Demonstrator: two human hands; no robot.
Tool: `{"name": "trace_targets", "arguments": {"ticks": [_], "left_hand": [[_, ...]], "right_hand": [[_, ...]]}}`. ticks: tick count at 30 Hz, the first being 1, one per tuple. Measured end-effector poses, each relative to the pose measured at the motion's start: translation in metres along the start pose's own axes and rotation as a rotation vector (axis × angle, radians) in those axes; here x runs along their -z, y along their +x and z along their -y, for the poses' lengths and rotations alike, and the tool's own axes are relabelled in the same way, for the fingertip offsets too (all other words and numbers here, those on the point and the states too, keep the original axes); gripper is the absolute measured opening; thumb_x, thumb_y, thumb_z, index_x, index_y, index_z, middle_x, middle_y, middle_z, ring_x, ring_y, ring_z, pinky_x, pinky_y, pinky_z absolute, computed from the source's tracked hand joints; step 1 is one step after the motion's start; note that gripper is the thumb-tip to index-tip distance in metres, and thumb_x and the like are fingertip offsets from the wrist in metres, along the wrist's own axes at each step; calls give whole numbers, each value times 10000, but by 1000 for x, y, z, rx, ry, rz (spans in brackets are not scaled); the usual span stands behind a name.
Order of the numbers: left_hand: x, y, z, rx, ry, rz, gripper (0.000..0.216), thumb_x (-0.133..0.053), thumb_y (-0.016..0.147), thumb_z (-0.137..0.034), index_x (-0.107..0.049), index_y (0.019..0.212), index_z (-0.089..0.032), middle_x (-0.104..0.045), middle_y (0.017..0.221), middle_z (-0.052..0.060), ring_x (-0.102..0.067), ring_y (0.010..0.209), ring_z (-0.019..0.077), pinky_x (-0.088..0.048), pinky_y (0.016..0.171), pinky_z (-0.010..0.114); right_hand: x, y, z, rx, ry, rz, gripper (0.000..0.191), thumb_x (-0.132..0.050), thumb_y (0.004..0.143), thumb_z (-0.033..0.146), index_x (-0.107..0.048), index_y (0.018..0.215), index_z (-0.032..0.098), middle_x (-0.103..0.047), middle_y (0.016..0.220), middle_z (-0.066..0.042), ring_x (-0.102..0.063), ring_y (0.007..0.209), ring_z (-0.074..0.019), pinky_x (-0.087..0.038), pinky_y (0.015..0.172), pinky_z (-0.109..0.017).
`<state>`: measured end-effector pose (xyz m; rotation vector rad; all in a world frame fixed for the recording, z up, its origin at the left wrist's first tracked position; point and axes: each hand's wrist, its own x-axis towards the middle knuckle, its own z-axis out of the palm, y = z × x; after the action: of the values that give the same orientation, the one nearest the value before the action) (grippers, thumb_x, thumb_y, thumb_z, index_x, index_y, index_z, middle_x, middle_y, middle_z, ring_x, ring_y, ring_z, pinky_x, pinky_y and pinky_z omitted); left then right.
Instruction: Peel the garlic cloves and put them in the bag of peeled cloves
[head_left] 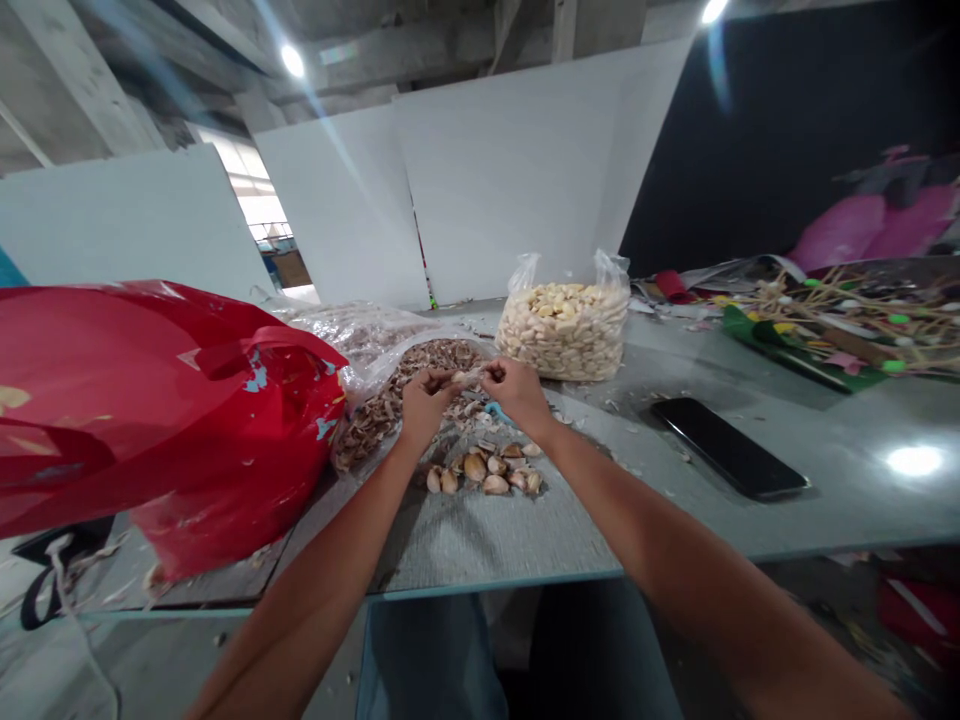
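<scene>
My left hand (424,402) is closed, pinching a pale garlic clove (458,378) between thumb and fingertips. Close beside it, the fingers of my right hand (517,392) pinch a whitish strip of garlic skin (475,374). A small light-blue object (495,411) shows by my right hand; its kind is unclear. Nearer to me, several unpeeled garlic cloves (475,467) lie loose on the table between my forearms. Behind my hands, a heap of brown garlic skins (441,354) lies on clear plastic. A clear bag (562,330) full of peeled cloves stands at the back right.
A big red bag (225,420) covers the left of the grey table (600,520). A black phone (727,447) lies on the right. Farther right is a pile of thin sticks and coloured scraps (847,315). White panels (532,180) stand behind the table.
</scene>
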<state>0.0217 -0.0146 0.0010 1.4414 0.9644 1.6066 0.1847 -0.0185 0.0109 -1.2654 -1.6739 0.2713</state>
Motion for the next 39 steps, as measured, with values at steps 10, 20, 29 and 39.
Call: {"name": "trace_targets", "arguments": {"ticks": [10,20,29,39], "left_hand": [[2,1,-6,111,-289,-24,449,-819,562,-396,-567,871,-190,-698,950,14,-661,802,139,-548,728,313],[5,0,-2,14,76,112,347,-766,634,-347,-694,908,-146,-694,790,34,-621,657,129,-519,645,267],[8,-2,-7,-115,295,97,228,-725,680,-312,-725,860,-172,-720,815,50,-639,714,156,-489,663,264],[1,-2,-7,-75,72,64,272,-760,639,-317,-683,857,-176,-715,845,39,-643,757,151,-487,720,274]], "right_hand": [[-1,2,-12,-46,31,-32,180,-538,747,249,-682,790,151,-652,670,-10,-584,634,-138,-436,646,-241],[-4,-2,2,96,259,73,241,-527,823,266,-722,918,160,-719,842,-49,-646,732,-165,-504,724,-282],[-2,-5,7,140,128,167,227,-559,829,270,-743,929,182,-734,812,-33,-654,751,-173,-472,683,-253],[-1,-3,7,81,75,43,188,-549,778,219,-710,857,161,-701,747,-30,-620,687,-158,-457,663,-245]]}}
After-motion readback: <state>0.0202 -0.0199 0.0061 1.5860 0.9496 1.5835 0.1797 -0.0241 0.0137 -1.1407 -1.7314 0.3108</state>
